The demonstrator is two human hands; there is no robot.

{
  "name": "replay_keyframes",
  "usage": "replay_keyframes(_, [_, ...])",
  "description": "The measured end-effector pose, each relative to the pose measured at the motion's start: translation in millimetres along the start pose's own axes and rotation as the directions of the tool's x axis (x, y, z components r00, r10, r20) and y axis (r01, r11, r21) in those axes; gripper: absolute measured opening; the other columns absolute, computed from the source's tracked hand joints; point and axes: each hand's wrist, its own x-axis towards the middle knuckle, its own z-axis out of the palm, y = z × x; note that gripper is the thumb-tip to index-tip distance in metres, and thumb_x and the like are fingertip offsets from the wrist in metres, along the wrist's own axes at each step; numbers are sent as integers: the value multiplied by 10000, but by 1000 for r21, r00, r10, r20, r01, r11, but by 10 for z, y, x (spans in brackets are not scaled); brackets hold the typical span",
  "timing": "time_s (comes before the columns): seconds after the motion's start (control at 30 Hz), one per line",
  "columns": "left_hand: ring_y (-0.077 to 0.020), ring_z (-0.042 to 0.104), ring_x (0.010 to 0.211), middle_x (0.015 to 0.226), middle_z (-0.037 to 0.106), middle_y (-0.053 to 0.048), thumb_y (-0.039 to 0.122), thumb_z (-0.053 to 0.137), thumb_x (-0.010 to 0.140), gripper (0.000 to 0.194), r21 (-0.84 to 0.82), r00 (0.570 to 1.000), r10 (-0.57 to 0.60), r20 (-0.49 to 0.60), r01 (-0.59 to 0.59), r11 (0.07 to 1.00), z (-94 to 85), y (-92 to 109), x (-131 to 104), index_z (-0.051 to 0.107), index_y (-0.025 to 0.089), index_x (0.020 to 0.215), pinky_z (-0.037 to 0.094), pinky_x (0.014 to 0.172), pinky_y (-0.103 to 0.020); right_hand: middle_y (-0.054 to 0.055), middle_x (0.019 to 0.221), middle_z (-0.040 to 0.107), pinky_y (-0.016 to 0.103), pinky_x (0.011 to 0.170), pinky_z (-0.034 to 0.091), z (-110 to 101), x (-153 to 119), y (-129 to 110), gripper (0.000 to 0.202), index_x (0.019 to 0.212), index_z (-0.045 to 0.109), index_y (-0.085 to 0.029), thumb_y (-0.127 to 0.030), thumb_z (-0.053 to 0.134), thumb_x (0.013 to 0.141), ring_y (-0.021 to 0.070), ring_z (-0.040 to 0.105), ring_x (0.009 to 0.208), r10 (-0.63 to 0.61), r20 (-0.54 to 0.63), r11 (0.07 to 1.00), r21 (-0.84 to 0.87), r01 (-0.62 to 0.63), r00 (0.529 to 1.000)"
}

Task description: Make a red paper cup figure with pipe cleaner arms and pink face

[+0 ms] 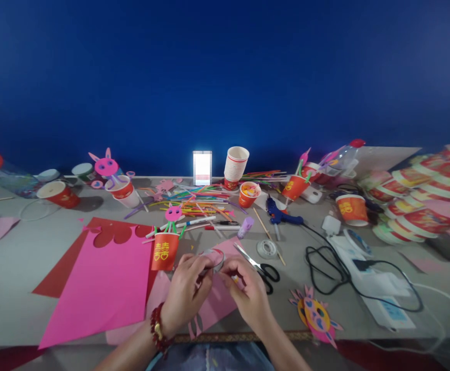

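Observation:
My left hand (190, 283) is closed, its thumb and fingers pinching the near edge of a small ring-shaped thing (216, 253) with a reddish, translucent rim. My right hand (246, 288) pinches at the same spot from the other side, fingertips nearly meeting the left ones. Fingers cover much of the ring, so its kind stays unclear. Beneath both hands lies pink paper (217, 309). Black-handled scissors (263, 268) lie beside my right hand, blades partly open. A red paper cup (165, 251) holding a pink paper animal head (173, 212) on green straws stands beyond my left hand.
Bright pink paper (105, 278) overlaps red paper (61, 263) on the left. A tape roll (267, 249) and blue glue gun (284, 212) lie right of centre. A black cable (325, 278) loops near a power strip (391, 309). Paper cut-outs (315, 317) lie at the front.

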Motion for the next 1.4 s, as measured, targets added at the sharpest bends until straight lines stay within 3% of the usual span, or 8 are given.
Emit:
replay_keyframes(0.37, [-193, 558, 749, 761, 619, -18, 137, 474, 865, 119, -26, 997, -49, -61, 48, 999, 35, 0, -22, 550, 211, 810, 412, 710, -312, 13, 798, 616, 277, 715, 455, 59, -31, -16, 122, 821, 561, -226, -162, 565, 924, 185, 590, 767, -110, -34, 990, -89, 106, 993])
replay_keyframes(0.63, [-148, 496, 672, 707, 563, 5, 169, 504, 883, 137, -340, 975, -194, -107, 148, 929, 178, 4, -51, 552, 198, 758, 408, 643, -256, 31, 874, 627, 309, 782, 475, 109, -133, 38, 172, 922, 577, -253, -95, 508, 929, 206, 609, 848, -231, -119, 965, -157, 211, 966])
replay_keyframes(0.87, [-127, 482, 599, 663, 518, 31, 232, 516, 899, 149, -487, 941, -288, -176, 171, 856, 219, -17, -29, 544, 199, 757, 410, 563, -219, 37, 884, 609, 318, 785, 485, 102, -236, 63, 120, 919, 579, -248, -154, 516, 956, 200, 605, 856, -142, -202, 990, -28, 139, 969])
replay_keyframes(0.93, [-136, 502, 606, 677, 527, 28, 259, 501, 925, 146, -418, 928, -306, -214, 196, 887, 170, -79, -4, 555, 205, 800, 419, 561, -224, 39, 867, 603, 308, 757, 494, 34, -217, 64, 97, 900, 579, -236, -205, 519, 969, 195, 609, 831, -57, -247, 997, 39, 69, 967])
replay_keyframes(1.0, [-162, 555, 683, 742, 583, 3, 271, 502, 945, 136, -237, 950, -228, -213, 176, 955, 119, -150, 28, 589, 207, 861, 455, 628, -258, 39, 838, 612, 298, 729, 501, -53, -160, 78, 108, 874, 591, -220, -253, 542, 965, 191, 614, 794, 40, -216, 997, 73, -25, 976])
replay_keyframes(1.17, [-235, 604, 900, 865, 681, -43, 140, 490, 943, 166, 231, 995, 55, -79, -35, 972, 118, -310, 105, 640, 210, 950, 470, 931, -459, 23, 793, 671, 275, 694, 490, -145, 15, 164, 69, 803, 651, -199, -218, 641, 868, 188, 624, 764, 144, 81, 989, -52, -140, 986])
replay_keyframes(1.27, [-243, 601, 998, 1008, 682, -72, 63, 462, 922, 261, 309, 996, 86, -5, -80, 948, 147, -343, 92, 636, 201, 1058, 492, 957, -469, 9, 795, 686, 274, 707, 475, -74, 52, 220, 114, 749, 635, -204, -113, 648, 815, 187, 626, 785, 122, 146, 983, -156, -99, 982])
replay_keyframes(1.4, [-237, 599, 1032, 1113, 656, -90, 64, 434, 932, 311, 283, 997, 75, -31, -63, 957, 80, -278, -70, 625, 201, 1136, 528, 897, -406, 26, 849, 711, 320, 783, 477, 42, 62, 262, 196, 770, 630, -205, -10, 635, 761, 214, 637, 845, 69, 161, 968, -249, -27, 985])
